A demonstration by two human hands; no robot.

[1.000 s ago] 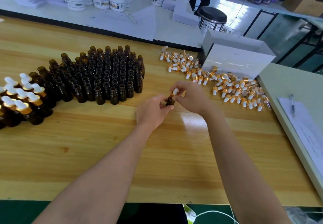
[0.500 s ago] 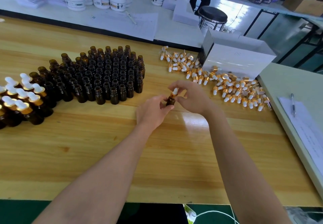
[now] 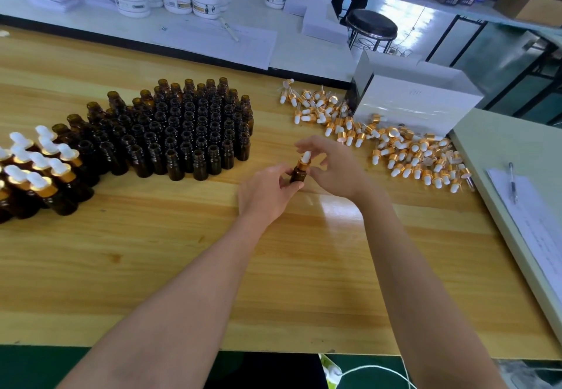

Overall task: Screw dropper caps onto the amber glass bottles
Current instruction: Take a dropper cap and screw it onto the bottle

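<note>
My left fingers (image 3: 281,173) are gripping an amber bottle (image 3: 297,175) above the counter's (image 3: 182,252) middle. My right fingers (image 3: 314,170) are curling loosely around its dropper cap (image 3: 305,159), contact unclear. Screwing seems underway; next calls for pinching and twisting tight.

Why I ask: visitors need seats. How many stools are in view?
1: a black-topped stool stands on the floor past the white box, top right. Others may sit hidden behind tables.
</note>
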